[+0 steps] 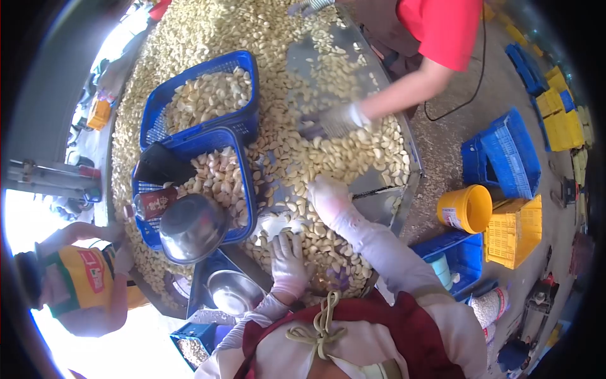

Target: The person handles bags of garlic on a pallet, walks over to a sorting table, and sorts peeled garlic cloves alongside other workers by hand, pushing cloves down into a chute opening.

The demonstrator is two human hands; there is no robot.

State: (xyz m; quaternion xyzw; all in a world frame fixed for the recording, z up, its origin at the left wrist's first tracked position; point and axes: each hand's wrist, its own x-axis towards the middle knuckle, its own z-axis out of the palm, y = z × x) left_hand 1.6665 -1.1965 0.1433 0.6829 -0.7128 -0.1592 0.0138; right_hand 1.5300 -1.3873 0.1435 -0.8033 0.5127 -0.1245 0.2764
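Head camera: touching garlic cloves (325, 245) with gloved left hand (288, 262), fingers slightly spread, and gloved right hand (329, 196), finger spacing impossible to tell.

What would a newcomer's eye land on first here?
The huge spread of pale cloves over the metal table, with the wearer's gloved left hand and right hand among them at the near end. Then the two blue baskets left of center, a steel bowl at the nearer one's front. Also a co-worker's bright red sleeve, upper right.
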